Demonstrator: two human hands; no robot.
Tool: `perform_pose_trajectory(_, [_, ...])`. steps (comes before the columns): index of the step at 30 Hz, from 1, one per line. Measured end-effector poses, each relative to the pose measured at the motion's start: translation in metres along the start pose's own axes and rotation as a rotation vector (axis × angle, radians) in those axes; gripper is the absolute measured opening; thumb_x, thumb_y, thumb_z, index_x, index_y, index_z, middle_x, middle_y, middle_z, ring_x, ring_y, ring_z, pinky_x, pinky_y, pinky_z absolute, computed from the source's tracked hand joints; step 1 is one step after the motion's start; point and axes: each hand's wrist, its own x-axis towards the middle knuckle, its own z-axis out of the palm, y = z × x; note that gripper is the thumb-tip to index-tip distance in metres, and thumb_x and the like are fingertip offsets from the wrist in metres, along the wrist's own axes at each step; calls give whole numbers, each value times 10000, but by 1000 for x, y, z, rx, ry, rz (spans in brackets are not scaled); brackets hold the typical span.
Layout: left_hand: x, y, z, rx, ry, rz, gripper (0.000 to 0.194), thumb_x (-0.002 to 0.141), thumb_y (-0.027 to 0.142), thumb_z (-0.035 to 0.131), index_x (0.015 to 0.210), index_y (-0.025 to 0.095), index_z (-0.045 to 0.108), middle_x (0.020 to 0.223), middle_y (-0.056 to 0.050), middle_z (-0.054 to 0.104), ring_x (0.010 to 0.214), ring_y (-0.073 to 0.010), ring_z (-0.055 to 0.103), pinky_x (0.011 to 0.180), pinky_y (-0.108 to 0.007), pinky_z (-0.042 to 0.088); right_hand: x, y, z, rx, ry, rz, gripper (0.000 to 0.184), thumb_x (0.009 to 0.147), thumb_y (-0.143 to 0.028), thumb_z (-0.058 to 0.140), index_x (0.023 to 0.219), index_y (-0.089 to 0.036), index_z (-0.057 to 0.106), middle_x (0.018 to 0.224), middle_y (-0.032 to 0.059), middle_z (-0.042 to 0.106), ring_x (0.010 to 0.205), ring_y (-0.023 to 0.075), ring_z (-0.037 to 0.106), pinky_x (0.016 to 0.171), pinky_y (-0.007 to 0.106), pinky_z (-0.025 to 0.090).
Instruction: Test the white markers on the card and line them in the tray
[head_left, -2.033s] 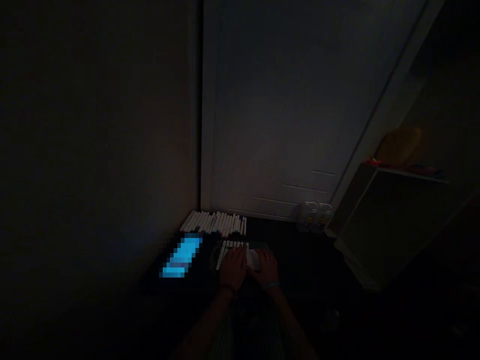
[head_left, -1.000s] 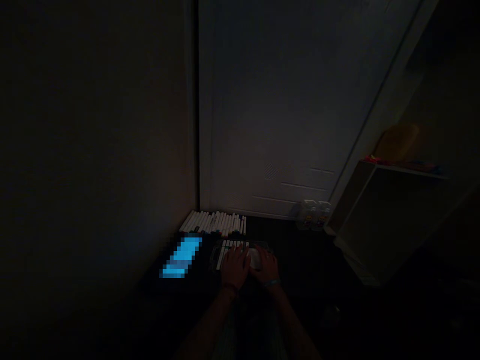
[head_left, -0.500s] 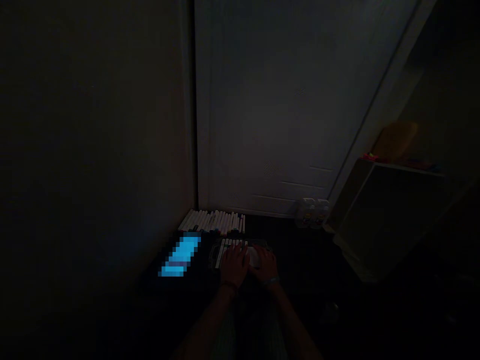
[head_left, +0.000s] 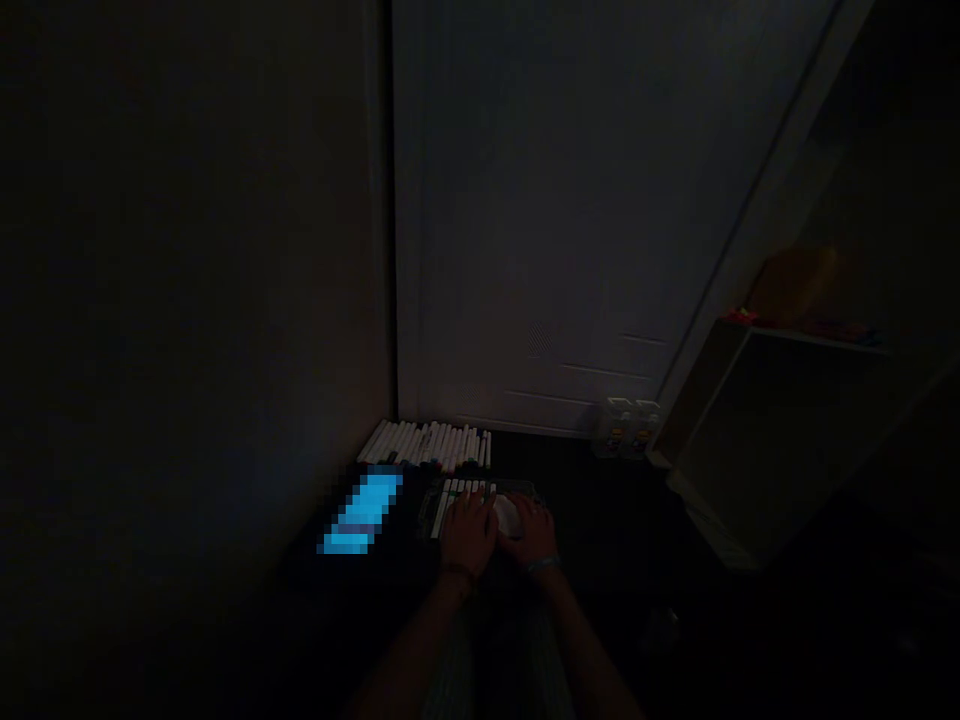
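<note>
The scene is very dark. My left hand (head_left: 468,535) lies palm down with its fingers stretched over a row of white markers (head_left: 442,510) in a clear case (head_left: 425,508). Beside it, my right hand (head_left: 532,530) rests on the right part of the case, its fingers spread and its thumb turned toward the left hand. Between the two hands shows a pale white patch (head_left: 508,516); its kind cannot be made out. My palms hide much of the case and the markers' lower ends.
Behind the case, several white markers (head_left: 427,443) lie side by side on the dark table (head_left: 600,510). A pixelated glowing blue screen (head_left: 364,512) is at left. Two clear containers (head_left: 627,430) stand by the wall. A shelf unit (head_left: 787,430) rises at right.
Both hands stay nearly in the same place over the case. The view has shifted very slightly, and the picture is a little darker.
</note>
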Motion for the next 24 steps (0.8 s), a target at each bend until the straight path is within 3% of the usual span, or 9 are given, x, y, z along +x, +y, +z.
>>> perform_pose_trajectory(11, [-1,0,-1,1,-12,-4,393,840,292,356,1225,306,434,1281,11,457,1212,-243,314,989,-438,226,-1,3,4,17,-6,-9,574,692,-470,564,1224,-305,426,1243,24,476,1086,222,445,912,347,276])
perform_pose_trajectory(24, [0,1,-3,11,36,2,403,870,350,303,1258,288,391,1244,-13,497,1178,-240,362,953,-424,275,-1,6,5,47,67,40,326,798,-323,448,1116,-284,503,1127,19,556,1012,194,486,879,333,283])
